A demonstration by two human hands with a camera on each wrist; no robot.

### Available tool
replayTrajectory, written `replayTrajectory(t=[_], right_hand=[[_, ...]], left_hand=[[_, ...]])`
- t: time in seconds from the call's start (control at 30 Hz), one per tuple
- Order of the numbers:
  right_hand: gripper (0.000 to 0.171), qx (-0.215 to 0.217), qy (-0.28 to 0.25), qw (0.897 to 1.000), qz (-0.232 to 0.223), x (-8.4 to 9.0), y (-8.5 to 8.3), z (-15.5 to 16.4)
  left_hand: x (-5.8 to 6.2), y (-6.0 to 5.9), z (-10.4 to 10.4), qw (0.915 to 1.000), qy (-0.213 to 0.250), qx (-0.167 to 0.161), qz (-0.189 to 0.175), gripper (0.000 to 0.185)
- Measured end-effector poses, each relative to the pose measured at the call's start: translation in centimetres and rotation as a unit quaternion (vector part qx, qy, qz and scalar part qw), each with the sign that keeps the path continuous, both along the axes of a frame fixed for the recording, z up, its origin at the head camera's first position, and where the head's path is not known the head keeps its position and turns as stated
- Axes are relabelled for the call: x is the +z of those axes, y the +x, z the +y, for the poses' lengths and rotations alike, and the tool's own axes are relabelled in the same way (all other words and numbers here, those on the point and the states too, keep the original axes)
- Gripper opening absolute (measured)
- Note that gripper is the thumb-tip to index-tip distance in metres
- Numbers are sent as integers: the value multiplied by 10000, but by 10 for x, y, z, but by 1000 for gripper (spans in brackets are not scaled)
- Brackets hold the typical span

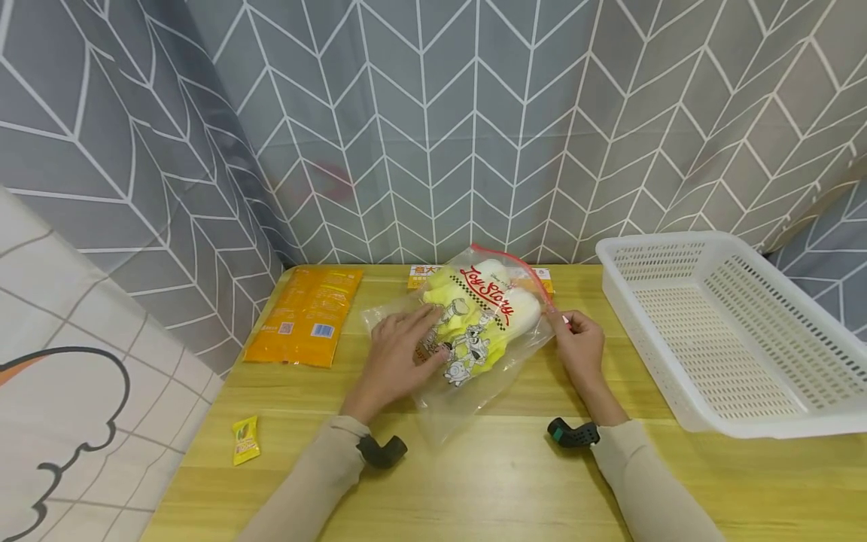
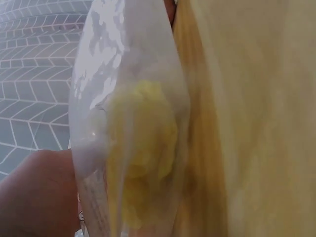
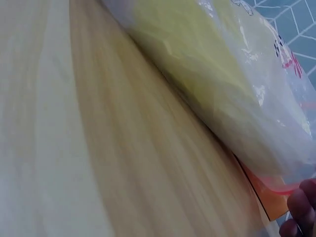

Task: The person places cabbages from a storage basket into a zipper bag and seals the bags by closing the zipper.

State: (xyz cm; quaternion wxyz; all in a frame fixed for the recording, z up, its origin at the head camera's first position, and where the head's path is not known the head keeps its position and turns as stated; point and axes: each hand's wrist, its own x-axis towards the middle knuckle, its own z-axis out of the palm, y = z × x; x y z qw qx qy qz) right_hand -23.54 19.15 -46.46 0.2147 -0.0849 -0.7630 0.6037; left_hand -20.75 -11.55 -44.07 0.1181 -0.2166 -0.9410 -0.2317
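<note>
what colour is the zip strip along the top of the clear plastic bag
Red, on the clear plastic zip bag of yellow packets; the head view shows it best, pinched by the right hand.

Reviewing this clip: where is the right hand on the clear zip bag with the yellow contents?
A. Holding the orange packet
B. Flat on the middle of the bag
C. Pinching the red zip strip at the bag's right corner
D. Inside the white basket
C: in the head view the right hand pinches the red zip strip at the right corner of the zip bag, while the left hand lies flat on the bag.
</note>
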Motion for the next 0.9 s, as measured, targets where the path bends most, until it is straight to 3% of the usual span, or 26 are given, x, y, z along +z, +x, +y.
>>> replayTrajectory(t=[0.2,0.43,0.63,0.9], right_hand=[[35,169,-664,9976,-110,-1,-6,11],[22,533,-1721,9834,233,-2,-12,17],[21,546,-1933,9790,335,-2,-14,18],[23,239,-1633,9861,173,-4,-19,17]], left_hand=[[0,4,6,9996,-144,-19,221,71],[-1,10,11,9990,-158,-272,312,65],[-8,12,17,9979,18,-511,394,63],[-18,13,22,9920,564,-684,904,59]])
